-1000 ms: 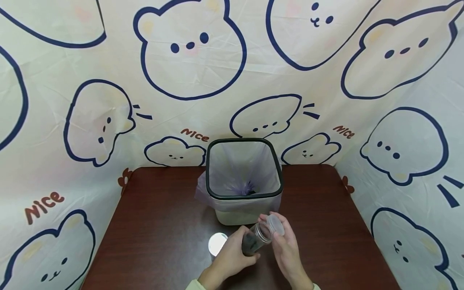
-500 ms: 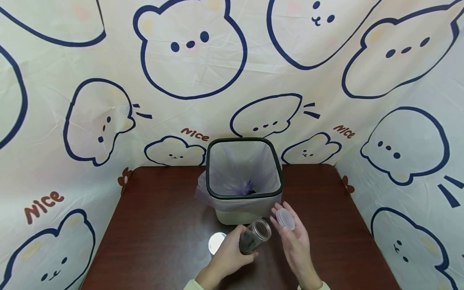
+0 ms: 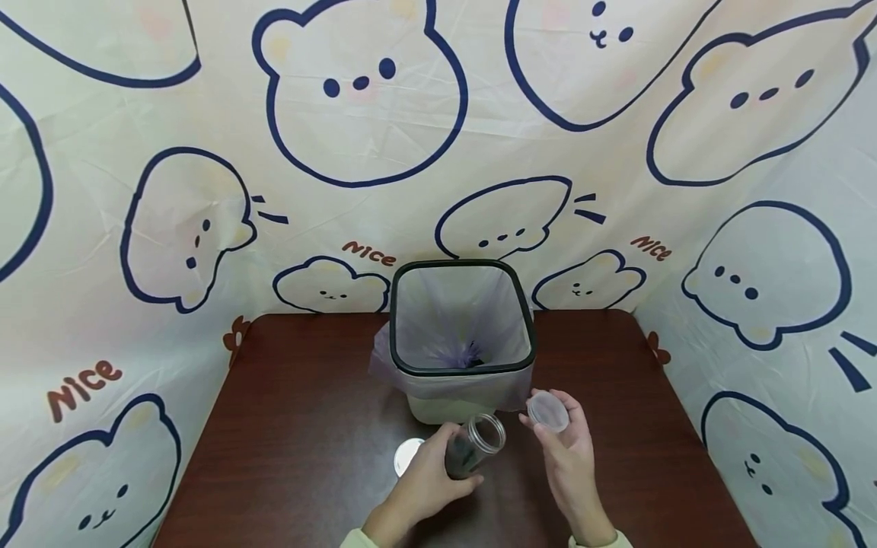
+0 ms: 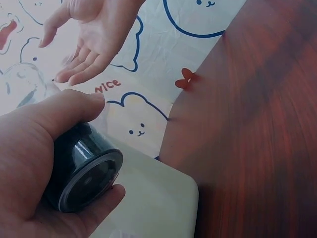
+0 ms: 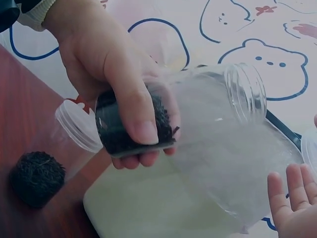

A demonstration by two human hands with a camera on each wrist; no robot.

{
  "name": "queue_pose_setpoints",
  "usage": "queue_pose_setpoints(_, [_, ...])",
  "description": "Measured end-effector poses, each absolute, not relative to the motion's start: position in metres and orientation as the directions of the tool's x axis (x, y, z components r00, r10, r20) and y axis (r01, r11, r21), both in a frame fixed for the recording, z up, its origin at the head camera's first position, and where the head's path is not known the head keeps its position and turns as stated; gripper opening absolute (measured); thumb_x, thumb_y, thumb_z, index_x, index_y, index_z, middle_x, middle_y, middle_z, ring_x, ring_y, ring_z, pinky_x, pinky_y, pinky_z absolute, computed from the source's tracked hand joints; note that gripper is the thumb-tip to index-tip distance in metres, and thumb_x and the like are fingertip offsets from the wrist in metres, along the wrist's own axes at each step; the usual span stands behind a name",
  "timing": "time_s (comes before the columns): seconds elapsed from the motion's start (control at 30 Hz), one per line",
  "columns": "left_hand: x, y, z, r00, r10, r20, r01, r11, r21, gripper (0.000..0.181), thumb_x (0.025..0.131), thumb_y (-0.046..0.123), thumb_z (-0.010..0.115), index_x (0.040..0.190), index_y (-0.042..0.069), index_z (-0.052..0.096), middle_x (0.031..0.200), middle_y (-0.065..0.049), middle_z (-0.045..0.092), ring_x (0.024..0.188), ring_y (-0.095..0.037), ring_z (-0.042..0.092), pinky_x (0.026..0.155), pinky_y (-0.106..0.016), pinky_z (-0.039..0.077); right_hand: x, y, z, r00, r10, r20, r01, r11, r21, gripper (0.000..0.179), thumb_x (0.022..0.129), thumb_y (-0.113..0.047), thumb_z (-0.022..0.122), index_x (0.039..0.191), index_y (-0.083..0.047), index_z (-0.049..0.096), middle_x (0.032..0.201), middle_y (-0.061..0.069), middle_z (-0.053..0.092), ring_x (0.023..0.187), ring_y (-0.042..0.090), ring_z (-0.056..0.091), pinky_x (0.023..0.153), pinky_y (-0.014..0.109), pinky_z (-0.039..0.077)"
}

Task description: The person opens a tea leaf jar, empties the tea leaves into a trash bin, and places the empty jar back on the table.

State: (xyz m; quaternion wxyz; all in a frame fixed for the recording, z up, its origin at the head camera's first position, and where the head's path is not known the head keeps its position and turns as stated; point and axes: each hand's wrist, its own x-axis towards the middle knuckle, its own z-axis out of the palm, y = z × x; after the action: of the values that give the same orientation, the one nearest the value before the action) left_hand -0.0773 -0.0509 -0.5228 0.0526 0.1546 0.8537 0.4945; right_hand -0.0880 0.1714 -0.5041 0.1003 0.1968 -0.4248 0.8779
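My left hand (image 3: 425,483) grips a clear jar (image 3: 464,453) around its lower body, its uncovered threaded mouth tilted up and to the right. Dark, dry-looking shreds (image 5: 166,116) fill the jar's lower part in the right wrist view. To the right of the mouth and apart from it, my right hand (image 3: 572,468) holds a translucent round lid (image 3: 548,412) between thumb and fingers. The left wrist view shows the jar's base (image 4: 91,181) and the right hand (image 4: 99,39) beyond it. Beside my left hand, a white lid (image 3: 407,455) partly shows in the head view.
A trash can (image 3: 432,409) with a black rim and purple liner bag (image 3: 387,361) stands behind the hands. A second clear jar (image 5: 39,181), white-lidded and part filled with dark shreds, stands on the brown table (image 3: 294,426). Printed cloth (image 3: 356,137) surrounds the table.
My right hand has moved right, away from the jar's mouth, carrying the translucent lid. The left hand and jar have shifted slightly left.
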Motion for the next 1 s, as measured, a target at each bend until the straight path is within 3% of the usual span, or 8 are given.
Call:
queue_pose_setpoints(0.3, [-0.078, -0.052, -0.519, -0.947, 0.314, 0.071, 0.216, 0.456, 0.863, 0.056, 0.076, 0.028, 0.091, 0.118, 0.015, 0.056, 0.113, 0.005, 0.065, 0.101, -0.010, 0.060, 0.089, -0.032, 0.050, -0.089, 0.180, -0.507, -0.917, 0.063, 0.394, -0.357, -0.568, -0.741, 0.043, 0.094, 0.021, 0.049, 0.134, 0.008, 0.040, 0.127, 0.016, 0.062, 0.111, 0.021, 0.061, 0.092, 0.036, 0.055])
queue_pose_setpoints(0.63, [-0.077, -0.059, -0.522, -0.938, 0.330, 0.103, 0.232, 0.382, 0.894, 0.068, 0.077, 0.031, 0.091, 0.129, 0.017, 0.051, 0.121, 0.007, 0.066, 0.105, -0.009, 0.059, 0.093, -0.032, 0.048, -0.089, 0.191, -0.510, -0.946, 0.160, 0.281, -0.323, -0.399, -0.858, 0.043, 0.100, 0.009, 0.054, 0.141, 0.008, 0.042, 0.122, 0.009, 0.061, 0.106, 0.017, 0.062, 0.089, 0.033, 0.056])
queue_pose_setpoints(0.77, [-0.077, -0.061, -0.522, -0.930, 0.342, 0.134, 0.260, 0.353, 0.899, 0.071, 0.075, 0.031, 0.092, 0.131, 0.019, 0.051, 0.120, 0.009, 0.066, 0.105, -0.008, 0.059, 0.094, -0.031, 0.048, -0.091, 0.194, -0.511, -0.954, 0.194, 0.230, -0.282, -0.308, -0.909, 0.048, 0.102, 0.006, 0.053, 0.147, 0.011, 0.037, 0.124, 0.007, 0.056, 0.106, 0.014, 0.061, 0.091, 0.032, 0.055])
queue_pose_setpoints(1.0, [-0.077, -0.062, -0.520, -0.929, 0.340, 0.145, 0.264, 0.338, 0.903, 0.074, 0.072, 0.034, 0.093, 0.133, 0.021, 0.053, 0.121, 0.009, 0.066, 0.110, -0.009, 0.059, 0.098, -0.031, 0.046, -0.093, 0.200, -0.512, -0.950, 0.192, 0.245, -0.286, -0.230, -0.930, 0.048, 0.108, -0.004, 0.043, 0.152, 0.012, 0.030, 0.121, 0.005, 0.053, 0.103, 0.012, 0.057, 0.088, 0.030, 0.056])
